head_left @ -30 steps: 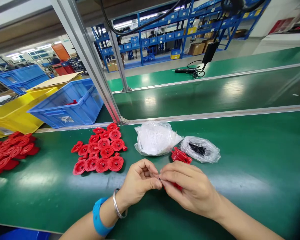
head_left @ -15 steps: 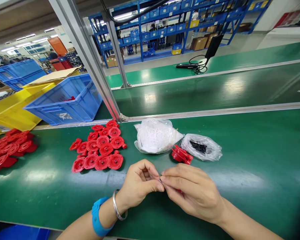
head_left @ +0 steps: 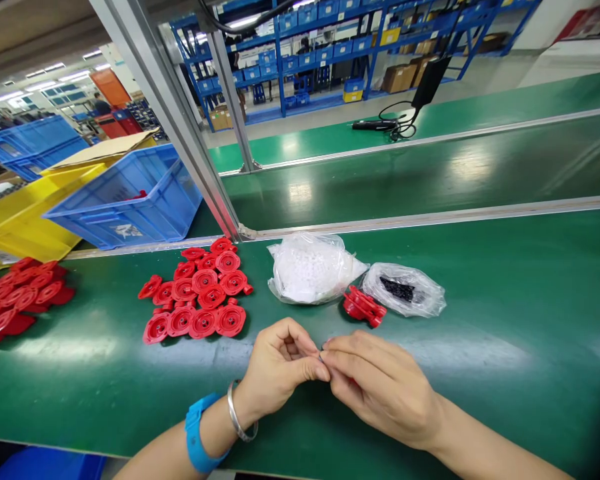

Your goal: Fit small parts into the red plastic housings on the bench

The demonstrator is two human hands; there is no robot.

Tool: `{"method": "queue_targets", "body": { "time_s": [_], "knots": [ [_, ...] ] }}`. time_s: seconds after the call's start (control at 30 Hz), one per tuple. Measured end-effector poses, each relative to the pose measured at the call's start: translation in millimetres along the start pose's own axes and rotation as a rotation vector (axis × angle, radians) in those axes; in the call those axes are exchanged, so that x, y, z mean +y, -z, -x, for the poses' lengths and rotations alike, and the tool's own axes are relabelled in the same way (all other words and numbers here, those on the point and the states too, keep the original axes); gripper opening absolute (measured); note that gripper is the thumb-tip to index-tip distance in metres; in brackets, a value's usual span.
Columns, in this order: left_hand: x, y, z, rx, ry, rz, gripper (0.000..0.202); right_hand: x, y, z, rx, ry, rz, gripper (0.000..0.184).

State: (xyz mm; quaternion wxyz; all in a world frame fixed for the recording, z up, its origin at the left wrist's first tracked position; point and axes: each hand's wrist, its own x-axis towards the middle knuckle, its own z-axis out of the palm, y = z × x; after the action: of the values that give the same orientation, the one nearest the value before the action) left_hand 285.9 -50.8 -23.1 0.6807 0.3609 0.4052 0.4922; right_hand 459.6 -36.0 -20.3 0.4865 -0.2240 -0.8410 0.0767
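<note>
My left hand [head_left: 279,368] and my right hand [head_left: 387,390] meet at the fingertips above the green workbench [head_left: 520,293]. Both are closed in a pinch around a tiny dark piece, mostly hidden by the fingers and too small to name. A bit of red shows behind the right hand's fingers. Just beyond that hand lies a red round plastic part [head_left: 363,307], tilted on its side. Behind it rest a clear bag of small white pieces [head_left: 316,270] and an open clear bag of small black pieces [head_left: 404,289].
Several red round housings [head_left: 205,281] lie grouped left of the hands, with another red pile [head_left: 23,297] at far left. A blue crate [head_left: 125,207] and a yellow bin [head_left: 25,223] stand behind them. A metal post [head_left: 180,127] rises from the bench's back rail.
The view has shifted very slightly. Both hands keep their fingertips together in nearly the same pose, and the right fingers have moved a little. The parts on the bench stay put.
</note>
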Motion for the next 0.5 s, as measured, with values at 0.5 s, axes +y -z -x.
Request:
{"method": "queue_targets", "body": {
  "time_s": [0.5],
  "knots": [
    [-1, 4.2, 2, -0.021, -0.054, -0.073, 0.026, 5, 2, -9, 0.051, -0.178, -0.202, 0.014]
  ]
}}
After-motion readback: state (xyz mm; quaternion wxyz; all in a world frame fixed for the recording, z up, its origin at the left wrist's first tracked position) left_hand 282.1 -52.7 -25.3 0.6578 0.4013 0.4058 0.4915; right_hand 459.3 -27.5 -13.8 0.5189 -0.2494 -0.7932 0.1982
